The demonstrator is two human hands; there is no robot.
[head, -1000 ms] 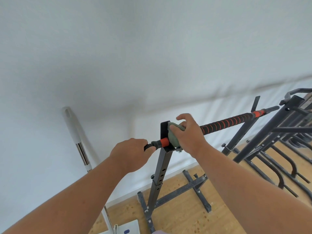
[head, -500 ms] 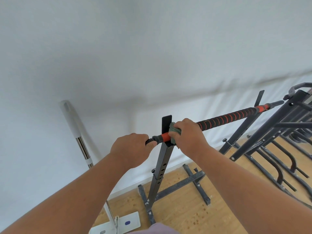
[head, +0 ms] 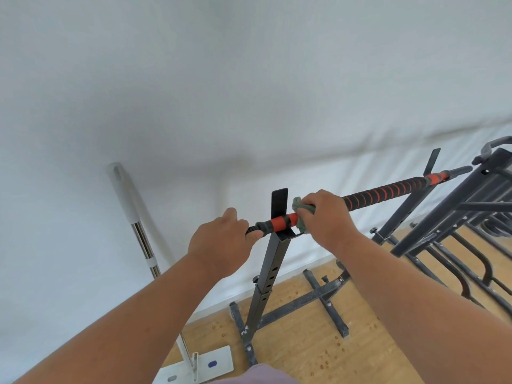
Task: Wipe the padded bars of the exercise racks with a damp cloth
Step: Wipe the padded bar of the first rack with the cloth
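Two hands work on one padded bar point(head: 385, 195), which lies across two dark steel uprights: the near rack post point(head: 273, 270) under its left end and a far post point(head: 407, 214) under its right end. The bar is black foam wound with a red spiral stripe, with a plain red sleeve and a black tip at each end, and it slopes up toward the right. More dark rack frames point(head: 465, 217) crowd the right edge, too tangled to count. One flat mop point(head: 144, 245) leans against the white wall point(head: 249, 79), its white head on the pale wooden floor point(head: 304, 350), which is speckled with small brown spots. The right hand point(head: 324, 217) curls around one grey-green cloth point(head: 300, 214), gripping it against the bar just right of the near post's bracket. The left hand point(head: 221, 242) is closed around the bar's black left tip.
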